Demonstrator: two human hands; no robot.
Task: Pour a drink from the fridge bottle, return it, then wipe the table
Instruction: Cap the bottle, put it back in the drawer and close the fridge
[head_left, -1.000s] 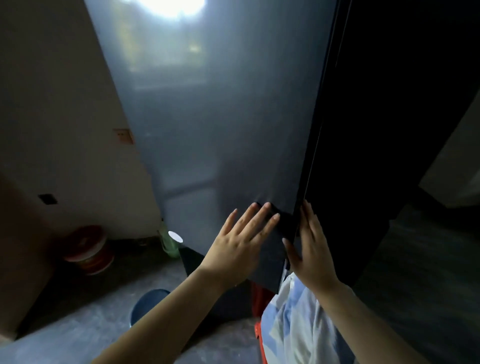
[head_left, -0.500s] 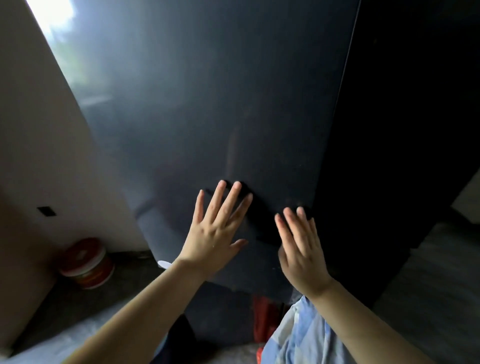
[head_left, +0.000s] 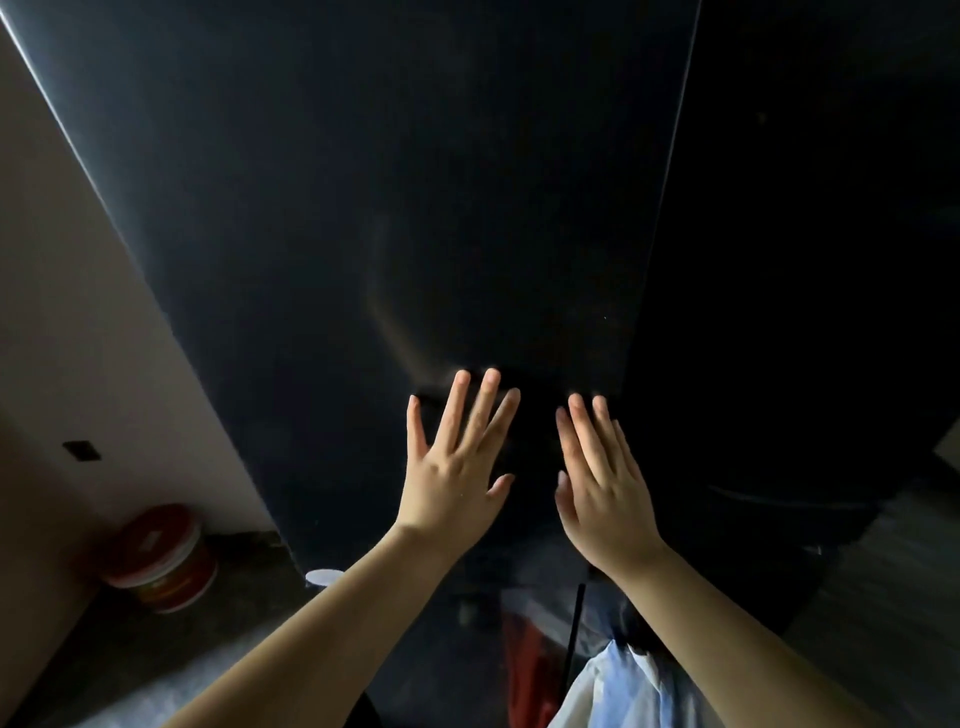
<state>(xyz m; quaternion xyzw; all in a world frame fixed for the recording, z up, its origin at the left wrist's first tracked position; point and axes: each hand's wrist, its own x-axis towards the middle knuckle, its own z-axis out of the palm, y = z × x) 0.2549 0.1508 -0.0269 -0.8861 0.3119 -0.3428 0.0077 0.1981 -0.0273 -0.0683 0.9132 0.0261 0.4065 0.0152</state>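
**mugwatcher:** what are the hands actually doing here? holding anything?

**tilefloor_22:** nope, nothing in either one. The left hand (head_left: 457, 467) is wide open, fingers straight and fanned, thumb stuck out sideways, palm facing the fridge door (head_left: 415, 208). The right hand (head_left: 602, 483) is just beside it, also flat, fingers straight but closer together. Both are low on the door's face, near its right edge. The fingertips are a bit blurred, so I can't tell if they press the surface or float just off it.

**mugwatcher:** and the bottle?

**tilefloor_22:** can't tell, it's out of sight. All you get is the outside of the door, dark and glossy, filling most of the view above the hands. A thin pale seam (head_left: 666, 208) runs down its right edge, and past that is an even darker panel (head_left: 805, 260).

**mugwatcher:** anything else around?

**tilefloor_22:** A beige wall (head_left: 78, 312) on the left with a small dark rectangle (head_left: 81, 451) on it. A red-lidded bucket (head_left: 161, 558) sits on the floor (head_left: 156, 665) at the wall's foot, well apart from the hands. There's a small white round thing (head_left: 324, 577) by the door's bottom corner, just beside the left forearm. Between the forearms at the bottom is some light blue and white clothing (head_left: 623, 691), with something red (head_left: 530, 665) just left of it.
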